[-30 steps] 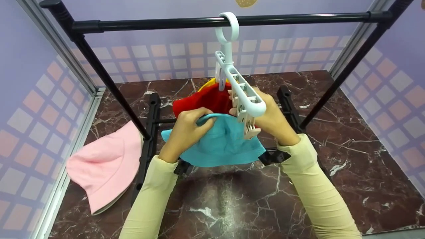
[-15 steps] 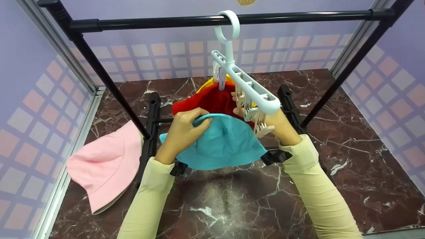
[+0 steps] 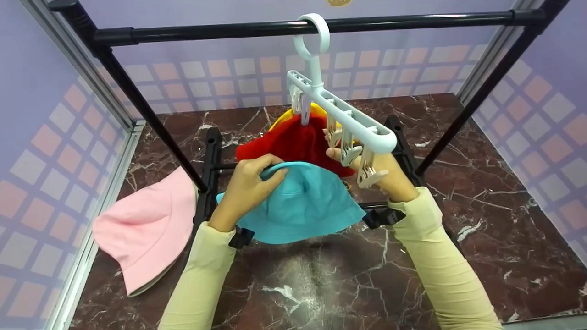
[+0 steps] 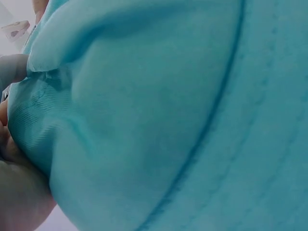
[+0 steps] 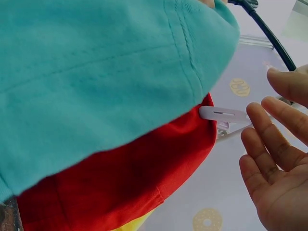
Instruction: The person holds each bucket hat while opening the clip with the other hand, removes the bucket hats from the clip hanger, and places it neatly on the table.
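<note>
A turquoise bucket hat (image 3: 298,201) hangs from my left hand (image 3: 250,185), whose thumb and fingers pinch the top of its crown. In the left wrist view the hat's cloth (image 4: 144,96) fills most of the frame. My right hand (image 3: 390,172) is behind the clips (image 3: 369,172) of a pale hanger (image 3: 348,121); the right wrist view shows its fingers loosely extended, holding nothing. Behind the turquoise hat, a red hat (image 3: 293,137) hangs by a hanger clip (image 5: 224,114). A yellow hat (image 3: 316,110) shows partly behind the red one.
The hanger's ring hooks over the black bar (image 3: 211,30) of a rack with side posts. On the dark marbled surface (image 3: 293,284), a pink bucket hat (image 3: 146,224) lies at left, beside the rack's foot. Patterned panels (image 3: 41,215) enclose the back and sides.
The hanger's near end has swung right, bringing its clips with it. My left hand and the turquoise hat have shifted slightly down and left. My right hand has moved slightly right.
</note>
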Available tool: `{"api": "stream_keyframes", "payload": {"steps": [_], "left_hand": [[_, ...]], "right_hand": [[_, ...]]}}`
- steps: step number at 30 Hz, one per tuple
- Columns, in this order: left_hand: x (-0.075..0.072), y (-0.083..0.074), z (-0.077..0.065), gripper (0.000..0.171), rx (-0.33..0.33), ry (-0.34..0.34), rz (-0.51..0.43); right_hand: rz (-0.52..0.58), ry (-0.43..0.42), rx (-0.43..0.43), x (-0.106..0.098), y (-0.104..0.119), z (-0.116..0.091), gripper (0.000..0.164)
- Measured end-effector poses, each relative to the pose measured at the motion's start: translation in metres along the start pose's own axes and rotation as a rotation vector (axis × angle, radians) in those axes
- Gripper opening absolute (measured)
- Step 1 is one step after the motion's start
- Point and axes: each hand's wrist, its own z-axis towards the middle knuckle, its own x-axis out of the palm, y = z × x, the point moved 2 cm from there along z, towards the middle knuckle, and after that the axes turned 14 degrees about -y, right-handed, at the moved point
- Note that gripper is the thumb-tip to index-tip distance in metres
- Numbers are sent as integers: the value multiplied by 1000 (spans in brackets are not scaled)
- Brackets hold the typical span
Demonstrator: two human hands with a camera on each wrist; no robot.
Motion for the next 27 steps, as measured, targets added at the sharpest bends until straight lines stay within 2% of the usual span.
{"api": "stream_keyframes", "payload": {"steps": [2,3,7,10,11,14,16,20,22,25,26,27], "left_hand": [[-1,1,-1,8,-10,7,-1],[-2,2,-2,8,-17,11,0],[-4,5,-5,8,-44,26,6],[-4,7,-8,8,-69,40,9],[-4,8,-9,8,-81,46,8],[-5,11,-13,8,-119,62,14],[-5,12,-15,8,-139,71,16],[-6,17,-20,7,-159,84,20],[-6,19,-23,7,-166,92,22],[-6,23,-26,8,-171,110,32],[-6,25,-27,8,-173,115,37],[-7,26,-28,8,-177,119,41]], "right_hand": [[89,29,-64,3,10,-1,38],[106,50,-32,4,20,-3,41],[147,75,-48,7,27,-1,40],[355,136,-2,8,25,0,58],[454,180,32,8,24,-1,59],[681,240,140,7,20,-4,65],[678,254,146,7,20,-5,60],[574,227,94,6,19,-4,68],[410,146,31,4,18,-3,60],[176,27,-13,2,16,-3,36],[118,-7,-19,1,16,-3,31],[121,-4,-18,2,16,-2,31]]}}
